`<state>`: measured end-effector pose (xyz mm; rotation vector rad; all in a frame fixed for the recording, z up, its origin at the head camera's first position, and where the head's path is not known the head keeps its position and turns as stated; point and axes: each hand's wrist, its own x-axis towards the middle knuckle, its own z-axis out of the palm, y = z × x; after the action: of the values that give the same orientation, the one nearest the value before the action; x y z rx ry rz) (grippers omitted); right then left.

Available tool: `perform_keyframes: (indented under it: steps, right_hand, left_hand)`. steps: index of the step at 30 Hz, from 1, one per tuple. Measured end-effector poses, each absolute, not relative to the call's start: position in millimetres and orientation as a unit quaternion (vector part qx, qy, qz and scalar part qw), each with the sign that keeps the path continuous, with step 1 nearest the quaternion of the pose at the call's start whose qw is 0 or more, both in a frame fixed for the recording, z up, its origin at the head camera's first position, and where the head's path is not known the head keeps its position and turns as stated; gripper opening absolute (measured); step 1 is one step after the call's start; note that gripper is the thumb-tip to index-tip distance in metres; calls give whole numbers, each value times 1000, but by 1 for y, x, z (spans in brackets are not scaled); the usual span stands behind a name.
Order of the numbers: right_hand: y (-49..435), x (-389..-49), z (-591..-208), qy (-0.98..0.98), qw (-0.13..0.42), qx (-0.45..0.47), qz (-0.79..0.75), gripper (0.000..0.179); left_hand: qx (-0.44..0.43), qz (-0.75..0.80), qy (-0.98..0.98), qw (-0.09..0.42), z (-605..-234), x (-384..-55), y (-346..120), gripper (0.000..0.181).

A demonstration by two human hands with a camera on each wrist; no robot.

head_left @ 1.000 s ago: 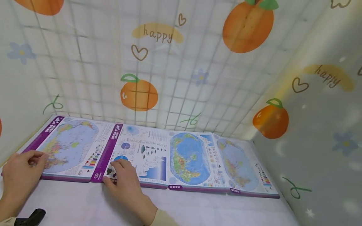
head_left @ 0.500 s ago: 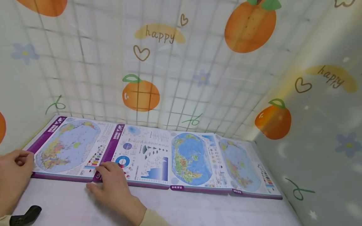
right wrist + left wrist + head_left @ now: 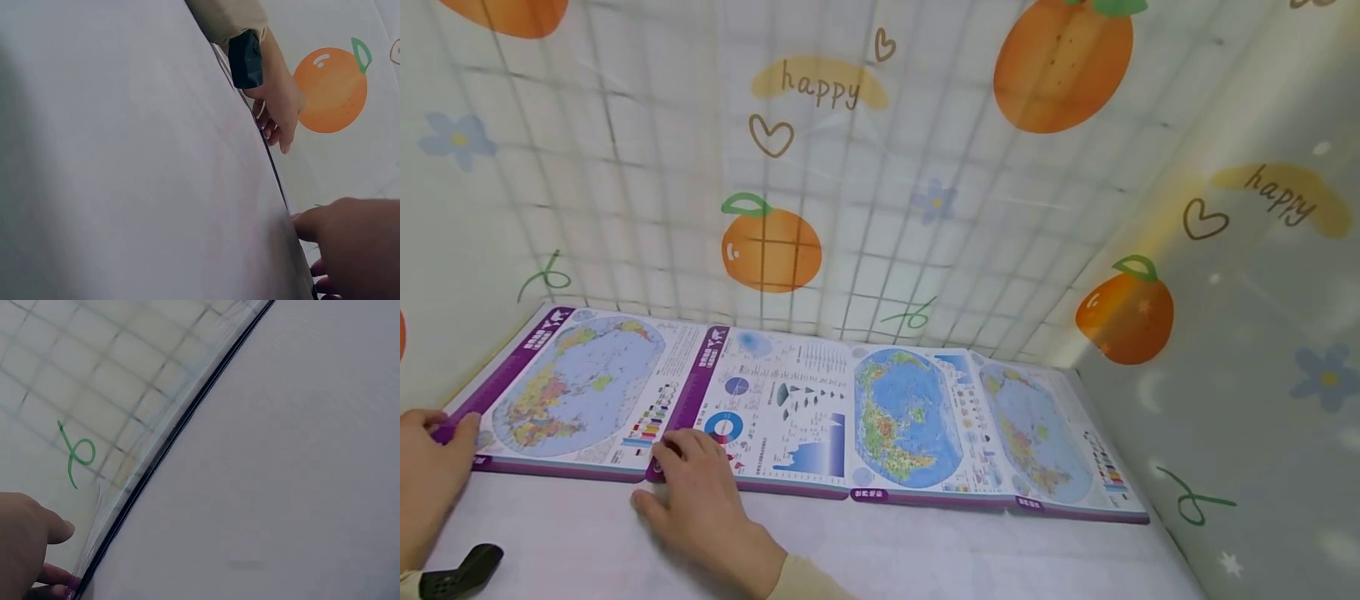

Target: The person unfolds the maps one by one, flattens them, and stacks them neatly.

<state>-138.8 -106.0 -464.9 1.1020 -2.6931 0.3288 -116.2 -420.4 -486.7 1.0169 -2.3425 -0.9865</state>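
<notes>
A long world map in joined panels lies flat on the white tabletop along the back wall. Purple strips and a purple front edge frame its panels. My left hand is at its left front corner, thumb and fingers spread over the purple strip. Fingers of my right hand rest on the front edge by the second purple strip, the thumb apart from it in front. In the left wrist view, the left fingers reach a purple corner. The right wrist view shows both hands along the dark edge.
A white sheet printed with oranges covers a wire grid right behind the map. More printed sheet walls off the right side. A black wrist strap is on the left arm. White tabletop extends in front.
The left hand has moved left, off the coloured part of the left panel to the corner. The right hand has slid left from the chart panel to the purple strip.
</notes>
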Motion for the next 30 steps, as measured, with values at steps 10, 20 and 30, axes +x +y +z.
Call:
perform_keyframes:
  steps: [10,20,30]
  right_hand:
    - [-110,-136,-464,-919,72,379,85,56]
    - [-110,-136,-468,-912,96,390,79,55]
    - [-108,-136,-469,-915,99,380,87,60]
  left_hand:
    - [386,-376,-814,218,-506,-120,-437,71]
    - [410,-394,-770,289,-516,-127,-446,49]
    - [451,-404,-755,250,-508,-124,-448,49]
